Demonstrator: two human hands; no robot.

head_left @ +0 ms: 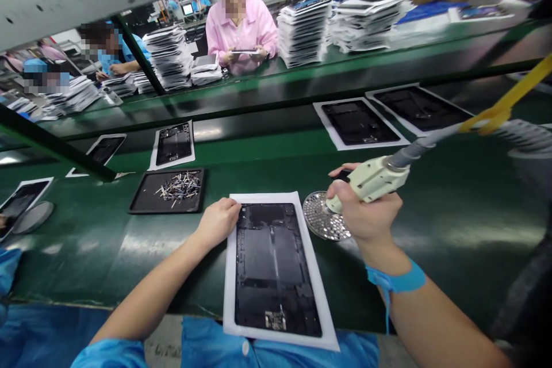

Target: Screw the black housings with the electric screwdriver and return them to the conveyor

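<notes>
In front of me a black tablet housing (276, 267) lies with its inner side up on a white sheet (230, 276), whose near end reaches past the table edge. My left hand (219, 221) is closed at the housing's far left corner, its fingers curled on the edge. Gripped in my right hand (366, 213) is a pale green electric screwdriver (379, 179) with a grey cable, held tilted. Its nose end is over a round metal screw plate (321, 215) full of small holes, right of the housing. The screwdriver's bit is hidden.
A black tray (144, 192) with a pile of small parts stands left of my left hand. More tablet housings on white sheets (360, 121) lie on the green belt (259, 144) behind. A yellow strap (513, 98) holds the cable at right. Co-workers (241, 29) sit beyond stacked sheets.
</notes>
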